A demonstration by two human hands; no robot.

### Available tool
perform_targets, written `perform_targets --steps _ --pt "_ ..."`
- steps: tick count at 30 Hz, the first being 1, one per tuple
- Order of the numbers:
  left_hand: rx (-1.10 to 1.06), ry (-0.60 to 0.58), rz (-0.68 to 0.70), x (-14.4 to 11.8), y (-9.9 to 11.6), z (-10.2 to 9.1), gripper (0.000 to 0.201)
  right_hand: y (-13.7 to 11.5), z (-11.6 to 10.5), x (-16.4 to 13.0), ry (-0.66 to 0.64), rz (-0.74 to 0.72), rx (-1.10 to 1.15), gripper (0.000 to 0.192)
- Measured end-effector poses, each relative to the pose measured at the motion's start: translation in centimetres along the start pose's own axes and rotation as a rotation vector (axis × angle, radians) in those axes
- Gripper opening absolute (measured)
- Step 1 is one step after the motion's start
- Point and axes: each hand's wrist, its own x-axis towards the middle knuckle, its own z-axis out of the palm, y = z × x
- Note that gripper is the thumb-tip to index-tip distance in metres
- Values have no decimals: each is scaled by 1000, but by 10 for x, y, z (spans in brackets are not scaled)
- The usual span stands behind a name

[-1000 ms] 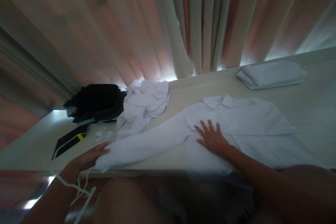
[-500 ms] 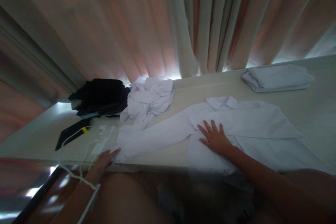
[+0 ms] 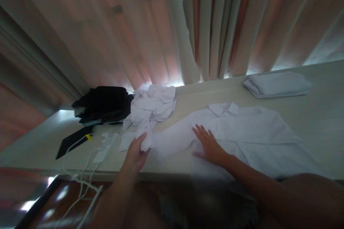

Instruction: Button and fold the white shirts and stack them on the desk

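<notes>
A white collared shirt (image 3: 255, 125) lies spread on the white table, one sleeve folded across its body and the other stretched to the left. My left hand (image 3: 138, 152) grips the cuff end of that left sleeve (image 3: 172, 143), its fingers closed around the fabric. Near the shirt's left side edge, my right hand (image 3: 211, 146) rests with fingers spread, palm down at the base of the sleeve. The shirt's lower part hangs over the table's front edge, where it blurs into shadow.
Behind the sleeve sits a crumpled white garment (image 3: 153, 103), beside a stack of black clothes (image 3: 104, 103). A folded white garment (image 3: 278, 84) lies at the back right. A power strip (image 3: 104, 148) with white cables and a flat black object (image 3: 73, 141) are on the left. Curtains (image 3: 139, 25) hang behind.
My left hand has brought the sleeve's cuff end rightward and up from the table's front edge, so the sleeve is bunched. My right hand has shifted slightly left, fingers still spread.
</notes>
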Motion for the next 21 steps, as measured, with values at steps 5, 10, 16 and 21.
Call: perform_targets --steps 5,10,16,21 --pt "-522 -42 69 24 85 96 35 -77 -40 17 298 64 577 114" --pt "-772 -440 239 42 172 143 34 -46 -105 37 712 287 831 46" --pt "-466 -420 507 67 180 177 38 82 -161 10 1031 623 1149 38" --pt "142 -106 403 60 74 207 32 174 -162 -39 1101 801 1197 15"
